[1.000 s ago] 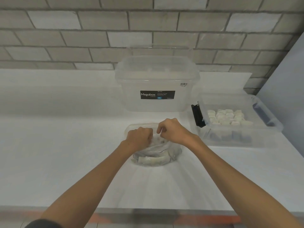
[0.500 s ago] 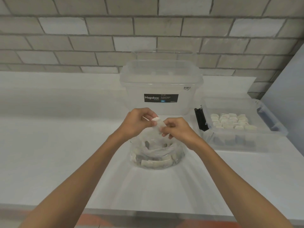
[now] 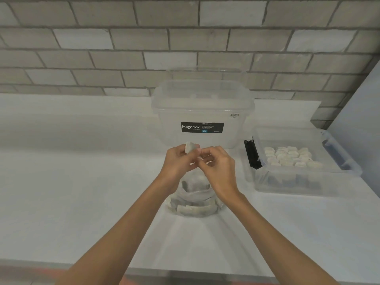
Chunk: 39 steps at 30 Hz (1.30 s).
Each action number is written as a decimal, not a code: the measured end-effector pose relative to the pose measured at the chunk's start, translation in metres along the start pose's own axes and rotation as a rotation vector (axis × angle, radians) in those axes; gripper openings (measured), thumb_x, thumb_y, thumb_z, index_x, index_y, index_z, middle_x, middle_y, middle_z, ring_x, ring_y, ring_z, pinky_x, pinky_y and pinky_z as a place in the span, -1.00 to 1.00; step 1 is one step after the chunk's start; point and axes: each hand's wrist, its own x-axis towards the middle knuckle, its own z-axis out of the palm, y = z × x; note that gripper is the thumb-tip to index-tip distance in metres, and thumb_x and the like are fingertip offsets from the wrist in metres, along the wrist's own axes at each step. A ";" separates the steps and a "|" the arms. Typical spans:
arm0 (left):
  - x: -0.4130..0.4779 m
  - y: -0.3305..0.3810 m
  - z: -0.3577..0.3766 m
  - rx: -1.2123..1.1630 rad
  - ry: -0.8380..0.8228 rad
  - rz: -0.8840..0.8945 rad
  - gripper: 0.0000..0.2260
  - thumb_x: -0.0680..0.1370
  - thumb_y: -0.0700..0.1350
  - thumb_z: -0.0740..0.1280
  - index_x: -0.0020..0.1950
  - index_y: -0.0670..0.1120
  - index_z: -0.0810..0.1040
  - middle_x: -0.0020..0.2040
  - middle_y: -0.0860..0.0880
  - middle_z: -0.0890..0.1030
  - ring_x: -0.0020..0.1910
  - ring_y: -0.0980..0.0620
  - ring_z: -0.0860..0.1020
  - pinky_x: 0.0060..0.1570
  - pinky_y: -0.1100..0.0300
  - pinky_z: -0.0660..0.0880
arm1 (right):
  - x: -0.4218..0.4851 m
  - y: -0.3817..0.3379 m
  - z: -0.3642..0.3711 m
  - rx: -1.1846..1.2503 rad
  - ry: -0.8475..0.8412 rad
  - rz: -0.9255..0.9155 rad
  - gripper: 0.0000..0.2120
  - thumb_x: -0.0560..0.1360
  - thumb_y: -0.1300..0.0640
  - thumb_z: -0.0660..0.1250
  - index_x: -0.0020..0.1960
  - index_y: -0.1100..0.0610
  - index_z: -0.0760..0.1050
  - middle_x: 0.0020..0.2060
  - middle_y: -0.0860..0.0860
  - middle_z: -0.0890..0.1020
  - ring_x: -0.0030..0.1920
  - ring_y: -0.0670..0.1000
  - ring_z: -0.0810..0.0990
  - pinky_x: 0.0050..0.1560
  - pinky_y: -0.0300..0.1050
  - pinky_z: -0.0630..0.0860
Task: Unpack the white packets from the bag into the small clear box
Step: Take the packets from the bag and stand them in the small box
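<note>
1. Centrally, just near of the middle of the bench, I see the clear bag standing on its base, with its neck drawn up between the two hands.
2. White packets lie curled round the bottom of the bag, pressed against its wall. I cannot count them through the plastic.
3. My view shows the left hand with its fingers curled round the bunched top of the bag. A pale tuft of plastic sticks up above its thumb.
4. Just beside it, and touching it, the right hand pinches the same neck of the bag between thumb and fingertips. Both hands are therefore grasping the bag, and neither holds a packet.
5. To the right, well apart from the bag, sits the small clear box, open at the top. A layer of loose packets lies inside it in close rows.
6. A black clip stands against the left end of that box.
7. Beyond the hands, on the far side, stands a large clear tub with its lid on. It bears a black Megabox label and a barcode sticker.
8. Behind everything runs a grey brick wall, and a plain pale panel closes off the right edge.
</note>
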 end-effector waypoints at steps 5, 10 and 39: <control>0.005 0.007 -0.014 0.086 -0.120 0.025 -0.80 0.61 -0.18 0.28 0.22 -0.15 0.53 0.07 -0.13 0.66 0.00 -0.01 0.67 0.08 0.15 0.57 | 0.004 -0.004 -0.012 0.160 -0.065 0.149 -0.71 0.41 0.16 0.45 0.10 -0.01 0.49 -0.02 -0.05 0.56 -0.17 -0.07 0.61 -0.12 -0.24 0.55; 0.006 0.016 -0.023 0.349 -0.079 0.126 -0.85 0.53 -0.14 0.39 0.06 -0.14 0.54 -0.15 -0.09 0.70 -0.21 0.06 0.61 -0.09 0.18 0.49 | 0.014 -0.010 -0.019 0.450 -0.221 0.409 -0.83 0.53 0.14 0.33 0.12 0.08 0.54 -0.07 0.06 0.63 -0.22 -0.03 0.63 -0.15 -0.12 0.55; 0.004 0.013 -0.074 0.770 0.042 0.198 -0.89 0.52 -0.23 0.38 0.01 -0.10 0.66 -0.24 -0.02 0.67 -0.26 0.15 0.60 -0.32 0.53 0.38 | 0.017 0.024 0.056 -0.623 -0.796 0.259 -0.89 0.44 0.27 0.30 -0.18 0.15 0.37 -0.03 0.10 0.52 -0.04 0.13 0.54 -0.08 -0.03 0.49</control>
